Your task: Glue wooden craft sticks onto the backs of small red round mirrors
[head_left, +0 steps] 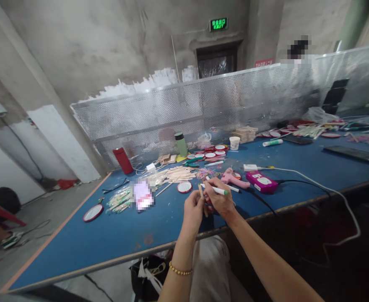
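Near the table's front edge, my left hand point(193, 209) is closed on a flat wooden craft stick point(201, 193), which it holds tilted. My right hand point(220, 201) grips a white marker pen point(217, 190) with a green end, its writing end close to the top of the stick. Whether pen and stick touch I cannot tell. Just beyond my hands lie a pink glue gun point(235, 179) and a round white disc with a red rim point(184, 187). A heap of plain craft sticks point(180, 174) spreads out behind the disc.
Green-marked sticks point(120, 200) lie to the left, beside a blurred phone point(143, 195). A red bottle point(123, 160), green bottle point(181, 145) and paper cup point(234, 143) stand along the perforated metal screen point(159, 113). At right, a purple box point(261, 182) trails cables.
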The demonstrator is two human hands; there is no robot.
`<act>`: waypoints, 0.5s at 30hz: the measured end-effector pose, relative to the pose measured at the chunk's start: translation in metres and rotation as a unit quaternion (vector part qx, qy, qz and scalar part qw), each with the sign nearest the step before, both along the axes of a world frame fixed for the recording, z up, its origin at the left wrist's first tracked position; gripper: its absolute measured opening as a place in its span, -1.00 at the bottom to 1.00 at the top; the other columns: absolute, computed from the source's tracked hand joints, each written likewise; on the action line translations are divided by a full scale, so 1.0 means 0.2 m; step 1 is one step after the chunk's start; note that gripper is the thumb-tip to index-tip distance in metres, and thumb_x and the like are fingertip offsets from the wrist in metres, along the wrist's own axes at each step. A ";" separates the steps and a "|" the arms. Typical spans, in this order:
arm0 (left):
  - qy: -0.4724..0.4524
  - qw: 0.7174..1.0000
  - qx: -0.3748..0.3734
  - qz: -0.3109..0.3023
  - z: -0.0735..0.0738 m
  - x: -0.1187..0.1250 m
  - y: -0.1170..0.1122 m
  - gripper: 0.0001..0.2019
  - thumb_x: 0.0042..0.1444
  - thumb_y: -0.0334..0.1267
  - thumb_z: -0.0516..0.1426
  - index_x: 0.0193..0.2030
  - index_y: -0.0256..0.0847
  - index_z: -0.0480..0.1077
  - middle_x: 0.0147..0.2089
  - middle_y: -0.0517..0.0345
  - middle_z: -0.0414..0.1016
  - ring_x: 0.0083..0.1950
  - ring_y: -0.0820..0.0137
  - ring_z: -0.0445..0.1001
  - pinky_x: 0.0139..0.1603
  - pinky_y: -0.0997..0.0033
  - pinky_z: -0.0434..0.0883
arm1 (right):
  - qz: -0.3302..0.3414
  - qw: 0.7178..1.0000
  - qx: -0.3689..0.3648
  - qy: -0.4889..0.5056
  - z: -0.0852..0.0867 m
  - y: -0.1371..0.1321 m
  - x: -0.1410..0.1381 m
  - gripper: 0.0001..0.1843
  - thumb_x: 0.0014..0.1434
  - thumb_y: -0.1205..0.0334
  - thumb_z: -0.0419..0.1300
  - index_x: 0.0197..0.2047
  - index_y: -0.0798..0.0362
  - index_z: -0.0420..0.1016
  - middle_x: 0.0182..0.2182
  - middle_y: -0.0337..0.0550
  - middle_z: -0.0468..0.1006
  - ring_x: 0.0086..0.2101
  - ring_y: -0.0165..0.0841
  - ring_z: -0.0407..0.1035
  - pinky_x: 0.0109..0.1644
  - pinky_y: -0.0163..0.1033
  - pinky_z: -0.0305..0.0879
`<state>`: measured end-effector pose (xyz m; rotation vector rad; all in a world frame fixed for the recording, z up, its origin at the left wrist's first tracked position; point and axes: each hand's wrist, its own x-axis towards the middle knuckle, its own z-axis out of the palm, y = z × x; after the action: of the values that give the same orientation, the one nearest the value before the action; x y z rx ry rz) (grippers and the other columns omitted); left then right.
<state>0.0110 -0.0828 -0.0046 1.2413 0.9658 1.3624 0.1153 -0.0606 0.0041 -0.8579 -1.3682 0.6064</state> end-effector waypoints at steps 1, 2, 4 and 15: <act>-0.001 1.000 0.000 0.001 0.00 0.00 0.00 -0.68 -0.05 -0.02 0.25 -0.32 -0.23 0.37 -0.51 0.26 0.44 -0.64 0.49 0.37 -0.57 0.45 0.42 | -0.002 1.000 0.002 -0.004 0.00 0.00 0.00 -0.75 0.22 0.06 0.11 -0.43 0.00 0.36 -0.62 -0.30 0.41 -0.63 -0.43 0.29 -0.56 -0.33 0.25; 0.000 1.000 0.002 0.002 0.00 0.00 0.00 -0.68 -0.05 -0.02 0.25 -0.33 -0.23 0.37 -0.52 0.26 0.43 -0.63 0.49 0.37 -0.58 0.46 0.41 | -0.004 1.000 0.004 -0.009 0.00 0.00 0.00 -0.75 0.22 0.07 0.11 -0.43 0.00 0.36 -0.62 -0.30 0.41 -0.63 -0.43 0.29 -0.56 -0.33 0.25; 0.003 1.000 0.010 0.008 0.00 0.00 0.00 -0.69 -0.04 -0.02 0.24 -0.35 -0.23 0.36 -0.56 0.29 0.38 -0.65 0.50 0.34 -0.61 0.48 0.38 | -0.005 1.000 0.011 -0.018 0.00 0.00 0.00 -0.76 0.22 0.08 0.10 -0.42 0.01 0.37 -0.61 -0.30 0.41 -0.62 -0.44 0.29 -0.56 -0.33 0.25; 0.022 0.999 0.030 0.010 -0.01 0.00 0.00 -0.67 -0.02 0.02 0.22 -0.35 -0.23 0.37 -0.58 0.31 0.36 -0.66 0.53 0.28 -0.61 0.49 0.35 | 0.002 0.999 0.025 -0.034 0.02 -0.02 0.01 -0.78 0.20 0.10 0.09 -0.42 0.01 0.37 -0.61 -0.30 0.40 -0.60 -0.43 0.31 -0.53 -0.34 0.26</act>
<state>0.0101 -0.0819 -0.0060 1.3145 0.9759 1.3953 0.1163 -0.0638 0.0087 -0.8420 -1.4409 0.5475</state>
